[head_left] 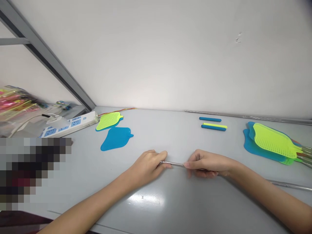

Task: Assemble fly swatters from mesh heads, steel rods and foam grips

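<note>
1. Metal rod [174, 163], thin; the visible length spans the two hands over the grey desk [168, 133]. Landmark for all entries below.
2. Left hand [149, 164]: pinching the left end of the rod between thumb and fingers.
3. Right hand [204, 162]: thumb and fingers closed on the rod, farther right; slightly blurred.
4. Second length of rod [290, 185], right of the landmark rod, partly behind the right forearm; cannot tell whether the two join.
5. Blue swatter head [116, 139], perforated, flat, beyond the rod to the left.
6. Yellow-green swatter head [109, 120], farther beyond the rod, overlapping a blue one.
7. Power strip [70, 125], white, far left of the rod; plug [55, 119] and cable attached.
8. Blue tubes [210, 119], two, beyond the rod to the right; yellow tube [214, 124] against the nearer one.
9. Swatter pile [275, 139], blue, green and yellow-green, well right of the rod.
10. Long metal rods [243, 116], along the wall, beyond the landmark rod to the right.
</note>
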Motion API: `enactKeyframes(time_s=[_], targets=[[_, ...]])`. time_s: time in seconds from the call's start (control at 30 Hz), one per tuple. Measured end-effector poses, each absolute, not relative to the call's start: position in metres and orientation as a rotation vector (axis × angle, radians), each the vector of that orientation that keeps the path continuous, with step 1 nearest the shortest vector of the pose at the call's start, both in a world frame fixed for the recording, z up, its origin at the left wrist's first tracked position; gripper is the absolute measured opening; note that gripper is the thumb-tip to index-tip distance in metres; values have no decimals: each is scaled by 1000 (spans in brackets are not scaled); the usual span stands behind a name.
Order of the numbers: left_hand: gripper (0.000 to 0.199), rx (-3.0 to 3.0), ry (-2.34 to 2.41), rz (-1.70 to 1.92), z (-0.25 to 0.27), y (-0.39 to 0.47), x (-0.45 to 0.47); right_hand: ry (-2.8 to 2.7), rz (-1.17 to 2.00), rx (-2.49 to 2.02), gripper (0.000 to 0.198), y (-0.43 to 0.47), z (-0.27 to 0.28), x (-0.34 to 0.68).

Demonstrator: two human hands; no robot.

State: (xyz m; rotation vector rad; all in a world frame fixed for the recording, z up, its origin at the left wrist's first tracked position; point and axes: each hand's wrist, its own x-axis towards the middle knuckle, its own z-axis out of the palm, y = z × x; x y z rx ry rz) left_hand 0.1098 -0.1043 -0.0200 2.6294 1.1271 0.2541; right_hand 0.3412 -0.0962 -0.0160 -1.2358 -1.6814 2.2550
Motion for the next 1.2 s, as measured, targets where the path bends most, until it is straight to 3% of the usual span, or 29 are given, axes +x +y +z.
enactKeyframes(time_s=[1.2], targets=[[31,2543,1201,210,-18,-109,113,-1639,2373,-1240,38,-93,-14,340]])
